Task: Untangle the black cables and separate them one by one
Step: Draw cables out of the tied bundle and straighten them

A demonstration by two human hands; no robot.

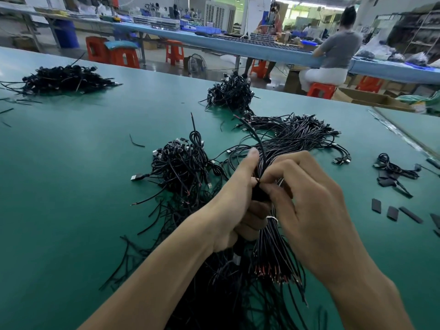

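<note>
The left hand is wrapping its fingers round a thick bundle of black cables, lifting it over the tabletop near the middle of the near edge, with the thumb lying straight along the strands. The right hand is closing its grip in a fingertip pinch on the bundle just above the left fist; which strand it has is hidden. A white tie is circling the bundle just below the hands, the stripped ends are hanging toward the near edge, and the plug ends are fanning out toward the far right corner. A single cable is arching free above the left thumb. To do this step well, the left grip should probably be staying firm below while easing enough for one strand to slide. The right should be drawing only that strand along its own length, not sideways across the others. The tie looks likely to bind, so loosening it first seems wise. Each freed cable is best laid well apart from the tangled heap toward the left edge.
</note>
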